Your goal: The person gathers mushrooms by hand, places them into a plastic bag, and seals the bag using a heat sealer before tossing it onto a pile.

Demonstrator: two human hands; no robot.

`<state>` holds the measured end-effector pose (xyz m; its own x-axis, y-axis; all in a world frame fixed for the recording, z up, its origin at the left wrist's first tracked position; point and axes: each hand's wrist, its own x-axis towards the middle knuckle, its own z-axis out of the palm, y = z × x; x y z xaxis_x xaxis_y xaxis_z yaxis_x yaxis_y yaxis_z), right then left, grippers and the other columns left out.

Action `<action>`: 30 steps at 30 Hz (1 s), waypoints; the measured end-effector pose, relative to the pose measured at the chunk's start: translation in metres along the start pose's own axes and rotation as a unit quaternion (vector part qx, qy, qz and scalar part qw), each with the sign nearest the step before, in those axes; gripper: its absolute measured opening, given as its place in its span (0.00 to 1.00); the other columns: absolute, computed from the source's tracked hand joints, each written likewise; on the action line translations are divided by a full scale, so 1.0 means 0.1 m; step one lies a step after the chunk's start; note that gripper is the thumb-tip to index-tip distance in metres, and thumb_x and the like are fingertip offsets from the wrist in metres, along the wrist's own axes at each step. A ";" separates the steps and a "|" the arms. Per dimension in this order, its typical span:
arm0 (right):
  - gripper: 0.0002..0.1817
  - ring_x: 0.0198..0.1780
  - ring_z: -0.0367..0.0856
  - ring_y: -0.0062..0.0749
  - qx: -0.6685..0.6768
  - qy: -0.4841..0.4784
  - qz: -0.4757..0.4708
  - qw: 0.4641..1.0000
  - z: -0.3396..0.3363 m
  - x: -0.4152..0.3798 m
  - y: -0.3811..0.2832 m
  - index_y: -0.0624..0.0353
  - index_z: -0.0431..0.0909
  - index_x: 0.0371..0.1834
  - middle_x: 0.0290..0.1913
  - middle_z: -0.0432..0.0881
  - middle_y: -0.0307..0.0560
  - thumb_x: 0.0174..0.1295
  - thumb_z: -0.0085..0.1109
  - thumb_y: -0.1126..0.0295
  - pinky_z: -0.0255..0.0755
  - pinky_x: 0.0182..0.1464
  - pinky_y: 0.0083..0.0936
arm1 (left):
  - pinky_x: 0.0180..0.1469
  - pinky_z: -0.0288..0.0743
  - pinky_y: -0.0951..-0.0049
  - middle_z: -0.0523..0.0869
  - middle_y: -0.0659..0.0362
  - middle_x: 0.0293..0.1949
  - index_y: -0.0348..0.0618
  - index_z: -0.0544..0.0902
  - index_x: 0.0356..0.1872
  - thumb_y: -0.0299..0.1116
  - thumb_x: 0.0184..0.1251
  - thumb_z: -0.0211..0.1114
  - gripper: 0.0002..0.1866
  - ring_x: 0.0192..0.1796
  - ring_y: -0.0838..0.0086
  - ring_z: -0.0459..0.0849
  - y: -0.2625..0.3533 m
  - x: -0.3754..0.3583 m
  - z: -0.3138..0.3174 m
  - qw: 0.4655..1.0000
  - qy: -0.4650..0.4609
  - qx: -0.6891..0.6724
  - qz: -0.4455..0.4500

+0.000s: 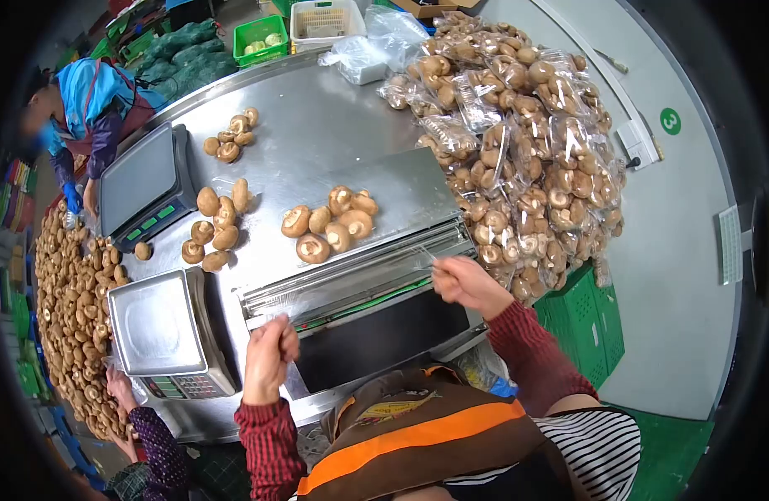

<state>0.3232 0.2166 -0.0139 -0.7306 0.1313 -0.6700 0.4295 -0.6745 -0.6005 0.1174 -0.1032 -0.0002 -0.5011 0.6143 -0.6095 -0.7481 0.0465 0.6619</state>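
Note:
My left hand (270,352) is closed at the near left corner of the film wrapping machine (351,288), beside wrinkled clear plastic film. At its right end my right hand (468,286) pinches the clear plastic film (422,253). The film is thin and see-through, so its full outline is hard to make out. Just beyond the machine, several brown mushrooms (338,221) lie grouped on the steel plate. Below the film slot is a dark flat panel (372,334), between my hands.
Bagged mushrooms (526,159) are heaped at the right. Loose mushrooms (75,317) pile up at the left, past two scales (155,321). More mushroom groups (217,230) rest on the steel table (317,117). A co-worker in blue (92,100) and another person's purple sleeve (159,447) are at the left.

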 end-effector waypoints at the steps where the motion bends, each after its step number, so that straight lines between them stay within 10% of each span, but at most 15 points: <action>1: 0.21 0.17 0.57 0.15 0.151 -0.136 0.078 0.976 -0.05 -0.05 -0.01 0.51 0.65 0.19 0.15 0.61 0.30 0.74 0.44 0.61 0.47 0.17 0.19 | 0.22 0.51 0.76 0.63 0.67 0.15 0.49 0.66 0.20 0.39 0.77 0.52 0.20 0.18 0.77 0.60 0.05 -0.11 -0.02 0.989 -0.078 -0.124 -0.036; 3: 0.22 0.17 0.57 0.18 0.129 -0.260 -0.078 0.954 0.21 -0.22 -0.44 0.52 0.63 0.19 0.15 0.60 0.32 0.75 0.39 0.60 0.48 0.17 0.21 | 0.26 0.59 0.75 0.64 0.66 0.17 0.50 0.65 0.20 0.39 0.78 0.50 0.20 0.21 0.77 0.65 0.40 -0.31 0.18 0.970 -0.137 -0.136 0.148; 5: 0.21 0.23 0.73 0.23 0.095 -0.220 -0.282 0.929 0.39 -0.11 -0.97 0.59 0.72 0.26 0.22 0.76 0.39 0.76 0.41 0.60 0.64 0.24 0.21 | 0.43 0.75 0.70 0.83 0.56 0.36 0.43 0.81 0.34 0.36 0.79 0.46 0.17 0.39 0.71 0.82 0.65 -0.14 0.48 0.918 0.008 -0.172 0.358; 7: 0.19 0.40 0.85 0.32 0.053 0.008 -0.401 0.914 0.82 0.29 -1.36 0.65 0.79 0.39 0.39 0.86 0.51 0.76 0.42 0.61 0.77 0.40 0.22 | 0.66 0.69 0.63 0.81 0.48 0.60 0.33 0.81 0.54 0.34 0.80 0.44 0.20 0.63 0.63 0.79 0.76 0.43 0.46 0.837 0.119 0.220 0.487; 9: 0.20 0.54 0.84 0.34 -0.147 0.012 -0.428 0.892 0.57 1.08 -1.43 0.68 0.79 0.51 0.53 0.84 0.57 0.76 0.44 0.61 0.76 0.53 0.22 | 0.60 0.71 0.60 0.81 0.48 0.61 0.32 0.79 0.59 0.33 0.79 0.46 0.20 0.60 0.58 0.81 0.79 1.10 0.54 0.704 0.138 0.448 0.534; 11: 0.19 0.48 0.85 0.30 -0.210 0.081 -0.344 0.912 0.37 1.63 -1.21 0.69 0.79 0.47 0.48 0.86 0.51 0.76 0.44 0.62 0.77 0.49 0.21 | 0.67 0.68 0.63 0.79 0.42 0.61 0.32 0.77 0.61 0.35 0.79 0.45 0.21 0.66 0.53 0.76 0.65 1.51 0.44 0.633 0.128 0.596 0.477; 13: 0.19 0.45 0.85 0.29 -0.238 0.087 -0.295 0.921 0.33 1.73 -1.10 0.68 0.79 0.47 0.45 0.86 0.49 0.75 0.45 0.62 0.78 0.47 0.22 | 0.54 0.71 0.50 0.84 0.40 0.48 0.33 0.83 0.47 0.33 0.76 0.49 0.16 0.52 0.46 0.81 0.56 1.53 0.47 0.748 0.118 0.564 0.329; 15: 0.18 0.42 0.85 0.27 -0.266 0.091 -0.236 0.930 0.25 1.78 -1.03 0.67 0.79 0.46 0.43 0.86 0.47 0.75 0.46 0.62 0.78 0.45 0.22 | 0.53 0.70 0.49 0.82 0.41 0.45 0.34 0.82 0.45 0.32 0.74 0.50 0.14 0.49 0.47 0.79 0.51 1.55 0.45 0.749 0.113 0.588 0.284; 17: 0.18 0.35 0.84 0.26 -0.346 0.088 -0.219 0.908 0.26 1.76 -0.98 0.65 0.80 0.45 0.35 0.85 0.44 0.73 0.50 0.60 0.79 0.40 0.24 | 0.55 0.70 0.53 0.81 0.43 0.45 0.35 0.81 0.48 0.31 0.73 0.51 0.14 0.50 0.49 0.78 0.43 1.50 0.50 0.682 0.108 0.569 0.446; 19: 0.21 0.30 0.82 0.28 -0.486 0.083 -0.227 0.840 0.26 1.77 -1.06 0.65 0.80 0.42 0.27 0.82 0.45 0.71 0.52 0.54 0.75 0.34 0.28 | 0.57 0.71 0.58 0.80 0.43 0.47 0.34 0.79 0.50 0.32 0.70 0.55 0.14 0.53 0.50 0.77 0.38 1.60 0.43 0.754 0.127 0.479 0.430; 24: 0.31 0.29 0.80 0.34 -0.564 0.040 -0.148 0.812 0.38 1.75 -1.31 0.65 0.82 0.35 0.24 0.80 0.48 0.71 0.48 0.44 0.73 0.36 0.33 | 0.55 0.74 0.59 0.80 0.37 0.44 0.27 0.83 0.42 0.48 0.58 0.71 0.27 0.51 0.50 0.80 0.62 1.49 0.44 0.771 0.183 0.504 0.343; 27: 0.39 0.30 0.79 0.40 -0.675 -0.005 -0.078 0.734 0.48 1.66 -1.53 0.66 0.82 0.26 0.24 0.80 0.51 0.70 0.40 0.36 0.73 0.39 0.35 | 0.37 0.76 0.66 0.84 0.47 0.26 0.27 0.86 0.31 0.61 0.50 0.72 0.35 0.31 0.67 0.83 1.03 1.37 0.46 0.829 0.050 0.543 0.126; 30: 0.44 0.32 0.78 0.42 -0.715 -0.056 -0.014 0.697 0.46 1.56 -1.56 0.65 0.83 0.27 0.26 0.81 0.52 0.69 0.34 0.31 0.73 0.44 0.37 | 0.37 0.74 0.69 0.83 0.51 0.25 0.28 0.86 0.34 0.62 0.52 0.71 0.36 0.32 0.70 0.81 1.07 1.32 0.24 0.823 0.005 0.545 0.158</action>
<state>0.1174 0.3084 -0.0050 -0.7515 0.0193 -0.6595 0.4459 0.7515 -0.4862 -0.0179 0.0014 0.0005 -0.6030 0.7256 -0.3316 0.2524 0.5678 0.7835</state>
